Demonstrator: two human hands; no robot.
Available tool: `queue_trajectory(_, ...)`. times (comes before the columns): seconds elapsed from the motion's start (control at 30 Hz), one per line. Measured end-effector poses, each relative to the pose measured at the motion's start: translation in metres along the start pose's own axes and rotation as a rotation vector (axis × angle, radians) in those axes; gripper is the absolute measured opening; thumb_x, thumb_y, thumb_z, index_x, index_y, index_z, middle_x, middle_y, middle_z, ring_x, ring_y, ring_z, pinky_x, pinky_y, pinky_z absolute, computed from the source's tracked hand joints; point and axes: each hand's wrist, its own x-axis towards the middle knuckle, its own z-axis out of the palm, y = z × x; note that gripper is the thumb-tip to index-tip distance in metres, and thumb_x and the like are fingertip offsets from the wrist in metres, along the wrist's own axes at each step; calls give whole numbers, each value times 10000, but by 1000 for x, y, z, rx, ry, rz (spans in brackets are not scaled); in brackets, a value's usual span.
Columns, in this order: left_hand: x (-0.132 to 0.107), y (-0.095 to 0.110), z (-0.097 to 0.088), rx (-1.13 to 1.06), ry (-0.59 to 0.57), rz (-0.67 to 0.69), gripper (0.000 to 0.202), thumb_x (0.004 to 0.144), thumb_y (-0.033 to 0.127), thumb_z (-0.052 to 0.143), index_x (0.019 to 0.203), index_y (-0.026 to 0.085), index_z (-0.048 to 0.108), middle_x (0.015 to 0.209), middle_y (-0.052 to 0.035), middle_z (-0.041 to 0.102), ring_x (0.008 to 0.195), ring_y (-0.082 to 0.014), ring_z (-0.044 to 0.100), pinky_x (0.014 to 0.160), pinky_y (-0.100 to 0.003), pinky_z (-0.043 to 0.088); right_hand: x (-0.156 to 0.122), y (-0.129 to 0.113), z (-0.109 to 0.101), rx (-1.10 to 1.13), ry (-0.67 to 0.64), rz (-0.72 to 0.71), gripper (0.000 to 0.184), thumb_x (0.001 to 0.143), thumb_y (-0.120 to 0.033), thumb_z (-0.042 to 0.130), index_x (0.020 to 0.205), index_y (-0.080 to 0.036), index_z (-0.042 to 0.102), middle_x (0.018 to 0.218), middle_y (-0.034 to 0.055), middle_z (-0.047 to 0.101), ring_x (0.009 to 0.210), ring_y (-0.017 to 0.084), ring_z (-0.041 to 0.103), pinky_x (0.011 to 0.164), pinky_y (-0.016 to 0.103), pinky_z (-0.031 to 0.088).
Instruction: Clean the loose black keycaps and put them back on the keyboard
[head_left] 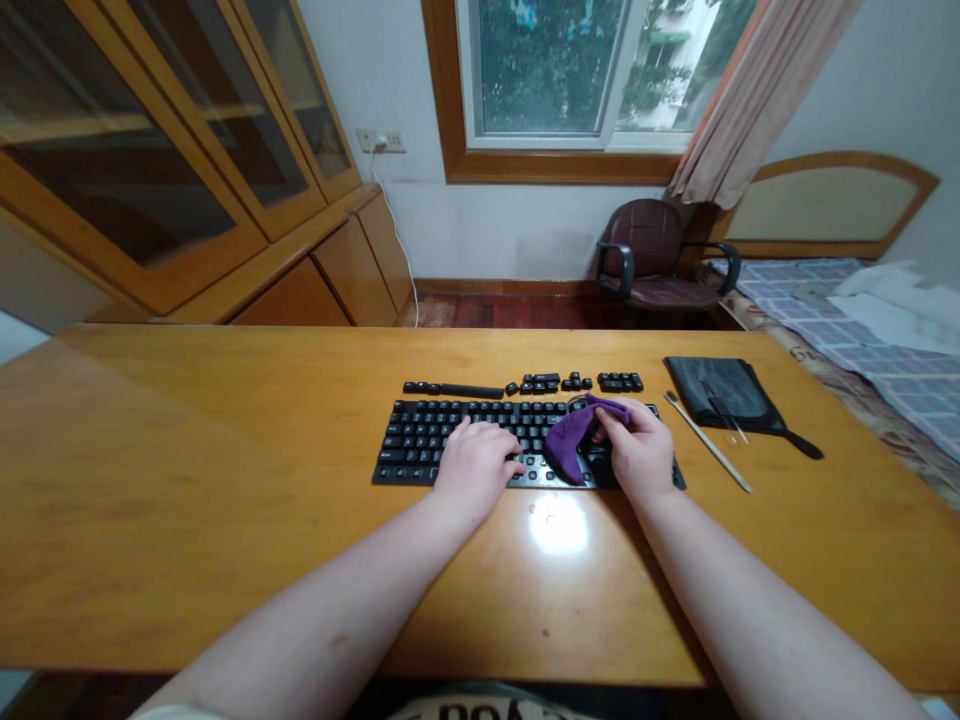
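Observation:
A black keyboard (412, 440) lies on the wooden table, with some keycaps off along its lower right part. My left hand (478, 458) rests on its middle, fingers stretched out over the keys. In my right hand (641, 447) a purple cloth (571, 438) is pinched between thumb and fingers, and it hangs down onto the right part of the keyboard. Behind the keyboard is a row of loose keycaps (541, 382), among them the long spacebar (471, 391). My right hand and the cloth hide part of the keyboard's right side.
Right of the keyboard lie a thin brush-like stick (709, 443) and a black pouch (720, 385) with tweezers-like metal tools (726, 412) on it. The wooden table (187, 480) stretches wide to both sides. Beyond it stand a chair (649, 250), a cabinet (300, 290) and a bed (855, 310).

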Motion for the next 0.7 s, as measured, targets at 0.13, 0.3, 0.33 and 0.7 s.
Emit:
queue_trajectory(0.13,0,4,-3,53,-80,8,100,715,294,712,808,256,711,914,-17,724,945,-245,609,959,-459,359,0,1,1,11,0,18,128,760,-312,648,765,-185,660,611,-7,597,555,149,556,638,315,461)
queue_trajectory(0.3,-3,6,-5,105,-107,2,128,794,278,635,897,264,709,997,-4,718,981,-221,602,1007,-468,311,0,1,1,36,-9,49,136,750,-320,657,781,-188,668,621,-8,608,522,138,548,589,303,465)
queue_trajectory(0.33,-3,7,-6,114,-114,5,142,804,262,621,919,263,705,1014,-5,715,987,-218,602,1013,-470,307,0,1,1,36,-7,51,136,748,-320,659,783,-189,669,623,-8,610,521,137,548,585,302,466)
queue_trajectory(0.7,-7,9,-4,184,-74,35,165,833,222,573,927,252,706,1019,-13,710,996,-221,590,1013,-478,325,0,2,2,30,-9,39,122,748,-307,662,774,-188,671,641,-4,617,536,134,551,597,297,472)
